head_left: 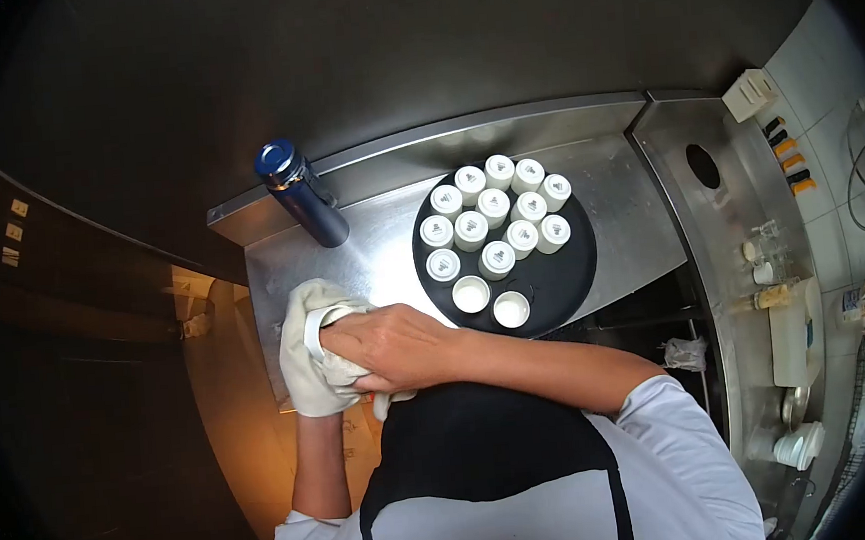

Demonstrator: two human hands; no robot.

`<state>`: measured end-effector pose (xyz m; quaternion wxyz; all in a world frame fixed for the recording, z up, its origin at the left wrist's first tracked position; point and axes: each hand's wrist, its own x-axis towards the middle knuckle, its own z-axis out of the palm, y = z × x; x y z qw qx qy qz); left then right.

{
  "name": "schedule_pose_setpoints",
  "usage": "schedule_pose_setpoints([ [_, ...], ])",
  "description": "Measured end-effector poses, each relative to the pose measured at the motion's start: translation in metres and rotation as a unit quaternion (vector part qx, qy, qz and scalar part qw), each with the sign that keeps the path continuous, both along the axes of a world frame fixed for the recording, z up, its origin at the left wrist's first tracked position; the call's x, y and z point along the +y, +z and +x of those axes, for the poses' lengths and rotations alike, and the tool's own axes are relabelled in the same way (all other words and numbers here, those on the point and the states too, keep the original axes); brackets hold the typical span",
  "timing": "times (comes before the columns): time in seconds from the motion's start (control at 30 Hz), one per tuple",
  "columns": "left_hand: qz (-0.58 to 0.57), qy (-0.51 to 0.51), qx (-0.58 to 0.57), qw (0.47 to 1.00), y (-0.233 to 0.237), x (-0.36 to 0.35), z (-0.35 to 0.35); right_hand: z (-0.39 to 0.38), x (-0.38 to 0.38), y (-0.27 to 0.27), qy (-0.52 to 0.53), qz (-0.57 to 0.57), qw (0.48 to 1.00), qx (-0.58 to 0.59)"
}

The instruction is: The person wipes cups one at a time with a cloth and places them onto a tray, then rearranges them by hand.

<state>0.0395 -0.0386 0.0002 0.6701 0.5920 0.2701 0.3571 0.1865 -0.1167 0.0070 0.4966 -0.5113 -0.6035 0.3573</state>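
Observation:
A pale cloth (305,379) is draped over my left hand (321,424), hiding its fingers, and wraps around a white cup (314,334) whose rim shows. My right hand (388,345) is closed over the cup's opening, its fingertips tucked out of sight among the cup and cloth. Beside my hands, a round black tray (564,286) carries many white cups. Most stand upside down, with small dark marks on their bases. Two at the near edge, one cup (470,294) and another cup (511,310), have their mouths facing up.
A dark blue flask (305,199) stands on the steel counter (373,209), left of the tray. On the right, a steel worktop (679,137) with a round hole holds glasses (770,246) and a stack of white containers (798,445). A dark wall panel rises behind.

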Motion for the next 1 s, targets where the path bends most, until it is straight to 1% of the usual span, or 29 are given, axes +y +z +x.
schedule_pose_setpoints([
  [0.03,-0.028,-0.017,-0.015,0.999,0.005,0.000,0.000,0.004,-0.003,0.001,-0.012,0.062,0.992,-0.109],
  [0.07,-0.054,-0.032,-0.033,0.998,0.007,0.001,0.000,0.007,-0.003,0.001,-0.021,0.125,0.968,-0.217],
  [0.1,0.000,-0.006,-0.004,1.000,-0.001,0.000,-0.001,0.003,-0.003,-0.002,-0.049,0.101,0.972,-0.207],
  [0.13,0.053,0.022,0.027,0.998,-0.008,-0.001,-0.002,-0.001,0.001,-0.005,-0.053,0.041,0.986,-0.153],
  [0.2,0.028,0.052,0.008,0.998,-0.010,-0.004,0.000,-0.009,0.009,-0.013,-0.061,-0.077,0.994,-0.037],
  [0.23,0.017,0.066,0.000,0.998,-0.009,-0.004,0.000,-0.009,0.012,-0.020,-0.050,-0.076,0.995,0.028],
  [0.27,0.006,0.079,-0.009,0.997,-0.008,-0.002,0.002,-0.012,0.012,-0.025,-0.059,-0.061,0.992,0.094],
  [0.33,-0.020,0.112,-0.032,0.993,-0.009,0.001,0.005,-0.017,0.008,-0.033,-0.072,-0.036,0.972,0.219],
  [0.37,-0.102,0.113,-0.087,0.985,-0.010,0.014,-0.003,-0.011,-0.002,-0.018,-0.082,-0.106,0.960,0.244],
  [0.4,-0.055,0.136,-0.058,0.987,-0.020,0.025,-0.009,-0.012,-0.003,-0.028,-0.130,-0.078,0.974,0.167],
  [0.43,-0.004,0.165,-0.027,0.986,-0.037,0.039,-0.018,-0.005,-0.010,-0.017,-0.149,-0.104,0.983,0.036],
  [0.47,0.047,0.196,0.007,0.979,-0.042,0.052,-0.030,-0.004,-0.011,-0.024,-0.191,-0.022,0.976,-0.104],
  [0.5,0.181,0.177,0.096,0.963,-0.029,0.051,-0.033,0.000,-0.009,-0.032,-0.213,0.052,0.947,-0.234],
  [0.53,0.131,0.189,0.084,0.970,-0.037,0.058,-0.033,0.005,-0.008,-0.031,-0.186,0.043,0.943,-0.274],
  [0.57,0.159,0.184,0.105,0.964,-0.028,0.053,-0.029,0.004,-0.007,-0.027,-0.181,0.047,0.945,-0.268],
  [0.63,0.158,0.138,0.099,0.973,-0.028,0.054,-0.030,0.001,-0.005,-0.009,-0.166,0.040,0.949,-0.265],
  [0.67,0.127,0.097,0.072,0.984,-0.039,0.058,-0.032,0.000,-0.004,0.001,-0.154,0.062,0.952,-0.256],
  [0.73,0.030,0.073,-0.009,0.997,-0.053,0.051,-0.025,-0.004,-0.001,0.014,-0.140,0.100,0.955,-0.240],
  [0.77,-0.038,0.093,-0.059,0.993,-0.044,0.036,-0.016,-0.005,-0.002,0.016,-0.111,0.067,0.960,-0.249],
  [0.8,-0.107,0.112,-0.107,0.982,-0.035,0.020,-0.008,-0.005,-0.002,0.018,-0.104,0.072,0.960,-0.250],
  [0.83,0.047,0.149,-0.019,0.987,-0.028,0.004,0.001,-0.006,-0.003,0.016,-0.101,0.063,0.960,-0.252],
  [0.93,0.146,0.106,0.033,0.983,-0.039,-0.011,0.005,0.004,-0.013,0.007,-0.120,0.045,0.957,-0.261],
  [0.97,0.143,0.098,0.052,0.983,-0.038,-0.014,0.006,0.010,-0.017,0.006,-0.132,0.048,0.956,-0.257],
  [1.0,0.228,0.063,0.099,0.967,-0.034,-0.010,0.004,0.014,-0.022,0.005,-0.142,0.052,0.956,-0.252],
])
